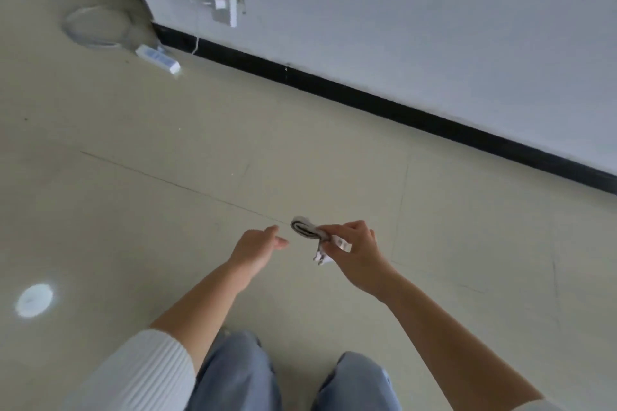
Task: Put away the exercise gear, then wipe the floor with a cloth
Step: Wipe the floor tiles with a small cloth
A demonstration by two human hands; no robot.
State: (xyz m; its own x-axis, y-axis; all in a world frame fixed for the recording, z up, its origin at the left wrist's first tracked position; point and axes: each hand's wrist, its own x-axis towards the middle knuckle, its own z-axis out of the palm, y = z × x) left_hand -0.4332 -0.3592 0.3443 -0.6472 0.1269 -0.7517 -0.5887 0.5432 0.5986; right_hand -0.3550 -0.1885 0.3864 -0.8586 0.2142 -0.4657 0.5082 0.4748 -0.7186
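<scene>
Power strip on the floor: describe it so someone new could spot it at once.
Follow the black baseboard leftward to the wall corner. The white power strip lies on the floor there, beside a round clear disc; it alone is long and rectangular.

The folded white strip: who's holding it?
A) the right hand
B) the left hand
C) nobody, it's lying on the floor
A: the right hand pinches the folded white strip above the floor, while the left hand is open beside it, not touching it.

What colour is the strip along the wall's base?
Black; the skirting strip shows best in head view.
</scene>
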